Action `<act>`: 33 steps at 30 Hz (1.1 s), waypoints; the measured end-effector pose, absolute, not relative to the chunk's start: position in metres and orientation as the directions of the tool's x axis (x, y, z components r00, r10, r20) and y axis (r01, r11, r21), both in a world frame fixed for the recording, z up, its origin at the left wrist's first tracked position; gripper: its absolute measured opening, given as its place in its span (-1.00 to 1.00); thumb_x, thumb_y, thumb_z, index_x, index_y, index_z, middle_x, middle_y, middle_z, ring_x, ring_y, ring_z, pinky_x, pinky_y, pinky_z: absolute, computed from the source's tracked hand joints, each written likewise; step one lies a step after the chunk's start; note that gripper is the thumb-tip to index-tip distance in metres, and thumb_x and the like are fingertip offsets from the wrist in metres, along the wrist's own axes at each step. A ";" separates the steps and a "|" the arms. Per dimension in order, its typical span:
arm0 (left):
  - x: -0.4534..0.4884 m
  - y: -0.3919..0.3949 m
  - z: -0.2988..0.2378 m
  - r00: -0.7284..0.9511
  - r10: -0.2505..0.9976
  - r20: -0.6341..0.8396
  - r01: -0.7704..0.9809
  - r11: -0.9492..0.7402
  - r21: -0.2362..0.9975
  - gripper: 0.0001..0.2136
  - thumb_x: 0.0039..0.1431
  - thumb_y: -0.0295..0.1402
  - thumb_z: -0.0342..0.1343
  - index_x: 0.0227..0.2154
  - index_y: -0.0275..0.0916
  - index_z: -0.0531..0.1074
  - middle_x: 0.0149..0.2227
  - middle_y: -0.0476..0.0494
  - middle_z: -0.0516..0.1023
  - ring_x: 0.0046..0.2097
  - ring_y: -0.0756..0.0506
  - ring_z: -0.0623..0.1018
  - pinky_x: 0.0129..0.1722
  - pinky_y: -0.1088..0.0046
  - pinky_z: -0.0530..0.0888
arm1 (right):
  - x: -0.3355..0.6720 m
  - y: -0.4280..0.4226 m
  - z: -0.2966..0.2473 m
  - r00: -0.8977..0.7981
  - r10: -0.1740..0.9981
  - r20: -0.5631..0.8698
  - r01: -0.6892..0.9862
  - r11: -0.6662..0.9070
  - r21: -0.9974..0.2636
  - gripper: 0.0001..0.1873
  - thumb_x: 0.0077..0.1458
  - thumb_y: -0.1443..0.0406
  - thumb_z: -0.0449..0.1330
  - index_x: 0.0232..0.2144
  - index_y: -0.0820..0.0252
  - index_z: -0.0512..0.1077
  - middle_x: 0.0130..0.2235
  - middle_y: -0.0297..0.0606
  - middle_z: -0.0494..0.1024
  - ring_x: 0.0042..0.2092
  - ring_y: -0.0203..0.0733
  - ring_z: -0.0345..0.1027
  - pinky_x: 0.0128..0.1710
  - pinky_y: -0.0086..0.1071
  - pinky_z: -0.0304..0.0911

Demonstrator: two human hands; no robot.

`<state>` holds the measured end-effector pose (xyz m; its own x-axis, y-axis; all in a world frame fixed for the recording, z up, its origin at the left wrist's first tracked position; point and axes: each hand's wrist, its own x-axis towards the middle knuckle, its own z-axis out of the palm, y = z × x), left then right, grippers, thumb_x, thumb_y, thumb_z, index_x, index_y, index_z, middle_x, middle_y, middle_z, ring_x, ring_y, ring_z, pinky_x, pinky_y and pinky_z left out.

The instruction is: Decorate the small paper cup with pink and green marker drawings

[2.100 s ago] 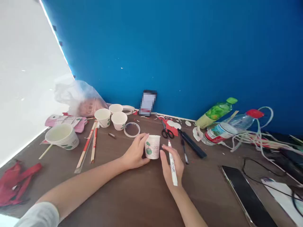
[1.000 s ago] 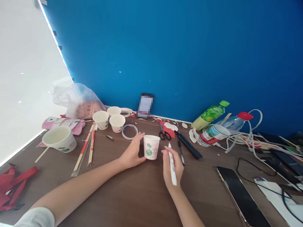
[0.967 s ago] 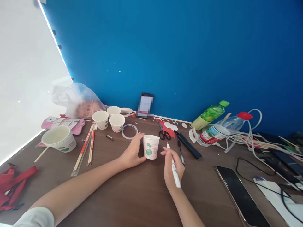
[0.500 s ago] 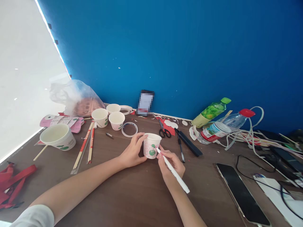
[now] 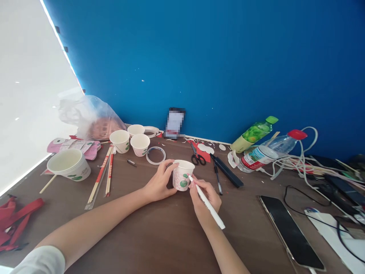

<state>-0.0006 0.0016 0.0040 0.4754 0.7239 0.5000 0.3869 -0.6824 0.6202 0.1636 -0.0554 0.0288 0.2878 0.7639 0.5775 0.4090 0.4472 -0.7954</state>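
Currently I have the left hand holding an upright paper cup by its side; right hand pinches a white marker, tip at the cup's wall. Scissors beyond that grip.

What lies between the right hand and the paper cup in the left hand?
The front end of the white marker, pointing at the paper cup; the head view shows this, contact unclear.

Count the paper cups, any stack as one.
5: paper cup in the left hand; three smaller cups clustered back left; one cup stack far left. Nested ones may be hidden.
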 end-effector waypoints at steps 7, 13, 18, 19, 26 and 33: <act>-0.001 0.001 0.006 0.474 0.726 0.498 0.384 -0.680 0.625 -0.18 -0.03 -0.51 0.22 0.23 -0.09 -0.10 0.18 -0.34 0.05 0.27 -0.35 0.19 0.20 -0.02 0.32 | 0.164 -0.054 0.027 0.362 0.777 0.515 0.414 0.360 -0.836 -0.93 0.07 0.27 0.23 -0.37 0.14 0.47 -0.28 -0.16 0.66 -0.28 -0.07 0.59 -0.31 -0.24 0.51; -0.001 0.002 0.006 0.470 0.721 0.509 0.386 -0.686 0.616 -0.17 -0.04 -0.51 0.22 0.24 -0.09 -0.10 0.18 -0.34 0.06 0.27 -0.34 0.19 0.21 -0.03 0.31 | 0.166 -0.052 0.026 0.400 0.770 0.497 0.421 0.328 -0.846 -0.91 0.05 0.25 0.24 -0.39 0.14 0.47 -0.39 -0.22 0.63 -0.42 -0.17 0.53 -0.45 -0.35 0.46; -0.001 0.001 0.005 0.465 0.729 0.502 0.392 -0.679 0.621 -0.17 -0.04 -0.50 0.23 0.25 -0.09 -0.10 0.18 -0.33 0.07 0.27 -0.35 0.19 0.21 -0.04 0.30 | 0.166 -0.052 0.026 0.411 0.784 0.464 0.413 0.294 -0.862 -0.89 0.04 0.23 0.24 -0.39 0.15 0.48 -0.40 -0.22 0.63 -0.43 -0.18 0.53 -0.44 -0.37 0.46; -0.001 0.001 0.005 0.466 0.729 0.502 0.393 -0.679 0.620 -0.17 -0.04 -0.50 0.23 0.25 -0.09 -0.09 0.18 -0.34 0.07 0.27 -0.35 0.19 0.21 -0.04 0.31 | 0.167 -0.052 0.025 0.412 0.789 0.456 0.407 0.288 -0.867 -0.89 0.04 0.23 0.24 -0.40 0.15 0.47 -0.39 -0.21 0.63 -0.41 -0.16 0.54 -0.43 -0.36 0.47; 0.000 0.000 0.004 0.470 0.705 0.530 0.431 -0.708 0.559 -0.16 -0.03 -0.50 0.23 0.26 -0.08 -0.12 0.17 -0.32 0.07 0.26 -0.34 0.17 0.21 -0.04 0.30 | 0.169 -0.055 0.024 0.364 0.752 0.550 0.357 0.432 -0.828 -0.93 0.07 0.27 0.22 -0.40 0.15 0.46 -0.42 -0.21 0.59 -0.09 0.07 0.55 -0.04 0.00 0.45; 0.000 -0.001 0.000 0.471 0.694 0.544 0.416 -0.719 0.557 -0.12 -0.03 -0.50 0.24 0.27 -0.04 -0.15 0.16 -0.32 0.02 0.32 -0.41 0.09 0.22 -0.10 0.27 | 0.164 -0.059 0.027 0.194 0.749 0.634 0.375 0.541 -0.753 -0.92 0.07 0.34 0.20 -0.32 0.09 0.46 -0.40 -0.24 0.58 -0.09 0.06 0.55 -0.07 -0.01 0.48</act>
